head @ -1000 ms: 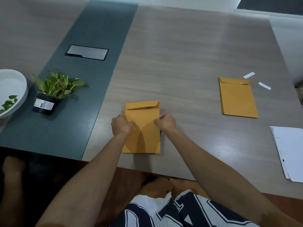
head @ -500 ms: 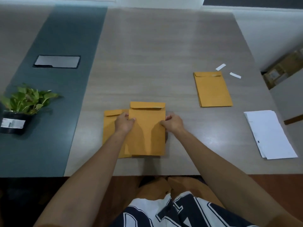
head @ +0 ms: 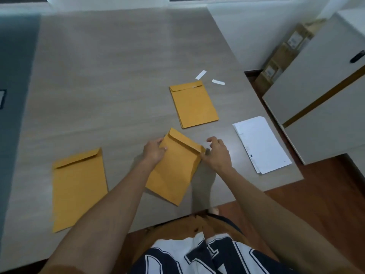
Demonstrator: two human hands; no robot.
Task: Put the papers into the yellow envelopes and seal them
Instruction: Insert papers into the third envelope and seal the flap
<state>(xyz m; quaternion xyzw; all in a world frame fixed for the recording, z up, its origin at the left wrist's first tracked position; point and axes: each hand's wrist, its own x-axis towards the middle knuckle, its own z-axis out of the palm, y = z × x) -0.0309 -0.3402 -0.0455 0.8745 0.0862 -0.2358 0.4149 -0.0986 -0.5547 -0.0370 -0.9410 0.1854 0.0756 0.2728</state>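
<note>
- Grips the left edge of a flat yellow paper envelope (head: 173, 171) with the left hand (head: 153, 153), fingers curled round the edge and thumb lying on top.
- Pinches the same envelope's right edge, just below the flap corner, with the right hand (head: 217, 155); index finger lifted and bent above the pinch.
- Holds that envelope turned clockwise, flap end away and folded down, over the near part of the grey wood-grain counter (head: 118, 76); cannot tell whether its lower corner touches the surface.
- Leaves a second yellow envelope (head: 79, 186) lying flat to the left, well apart from the held one, flap folded down, near corner close to the counter's edge.
- Shows a stack of yellow envelopes (head: 194, 105) lying just beyond the held one, apart from it.
- Shows two small white strips (head: 200, 74) at the far end of that stack, one just beside its top corner.
- Shows a stack of white paper sheets (head: 262, 143) right of the right hand, near the counter's right edge, untouched.
- Past that edge: a grey cabinet (head: 316, 95) and brown cardboard boxes (head: 286, 50) by the white wall.
</note>
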